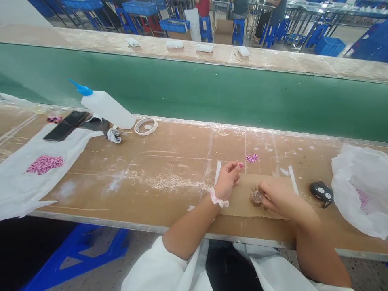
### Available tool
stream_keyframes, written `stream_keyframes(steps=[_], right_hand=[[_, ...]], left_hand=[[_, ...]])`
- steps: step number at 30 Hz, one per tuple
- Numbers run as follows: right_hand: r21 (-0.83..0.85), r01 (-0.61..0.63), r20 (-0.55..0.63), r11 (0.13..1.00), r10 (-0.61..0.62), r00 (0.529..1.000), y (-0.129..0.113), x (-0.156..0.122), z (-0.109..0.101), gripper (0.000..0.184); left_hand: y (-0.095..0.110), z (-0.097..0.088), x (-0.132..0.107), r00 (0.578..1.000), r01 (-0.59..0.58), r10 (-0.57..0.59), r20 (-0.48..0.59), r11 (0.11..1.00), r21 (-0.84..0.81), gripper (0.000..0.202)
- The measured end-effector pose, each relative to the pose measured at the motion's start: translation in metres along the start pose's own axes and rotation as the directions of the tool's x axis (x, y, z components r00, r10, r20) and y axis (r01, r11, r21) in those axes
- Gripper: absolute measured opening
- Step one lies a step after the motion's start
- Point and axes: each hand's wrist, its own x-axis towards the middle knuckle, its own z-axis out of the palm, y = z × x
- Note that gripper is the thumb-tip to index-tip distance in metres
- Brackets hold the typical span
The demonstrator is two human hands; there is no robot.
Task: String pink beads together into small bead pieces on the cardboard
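My left hand (228,179) hovers over the brown work surface with thumb and forefinger pinched on a tiny pink piece (240,165). A small heap of pink pieces (251,157) lies just beyond it. My right hand (277,196) rests on a sheet of cardboard (239,202) and holds a small round clear part (256,197) against it. A pink scrunchie circles my left wrist.
A white glue bottle (107,108) with a blue tip lies at the left beside a tape ring (146,126), a black phone (65,125) and a white bag bearing pink pieces (45,163). A black cat-faced object (321,192) and another white bag (362,186) are at the right. A green conveyor (212,93) runs behind.
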Motion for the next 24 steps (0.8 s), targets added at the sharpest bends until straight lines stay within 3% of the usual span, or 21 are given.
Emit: stream_keyframes(steps=[4, 12, 17, 24], right_hand=[[0.016, -0.048, 0.054, 0.999, 0.047, 0.997, -0.004, 0.001, 0.0, 0.019], [-0.004, -0.036, 0.039, 0.999, 0.036, 0.999, -0.007, 0.005, -0.004, 0.018], [0.148, 0.085, -0.222, 0.985, -0.051, 0.974, 0.001, 0.001, -0.018, 0.013], [0.277, 0.249, -0.588, 0.928, -0.041, 0.808, -0.008, 0.013, -0.01, 0.015]], left_hand=[[0.001, 0.0, -0.001, 1.0, 0.006, -0.006, 0.004, 1.0, 0.02, 0.036], [-0.004, -0.001, -0.001, 1.0, -0.016, 0.015, 0.013, 0.999, 0.032, 0.035], [-0.003, 0.0, -0.003, 0.998, -0.009, 0.008, 0.065, 1.0, 0.024, 0.036], [-0.005, 0.006, -0.011, 0.96, 0.13, -0.131, 0.247, 0.991, 0.018, 0.037]])
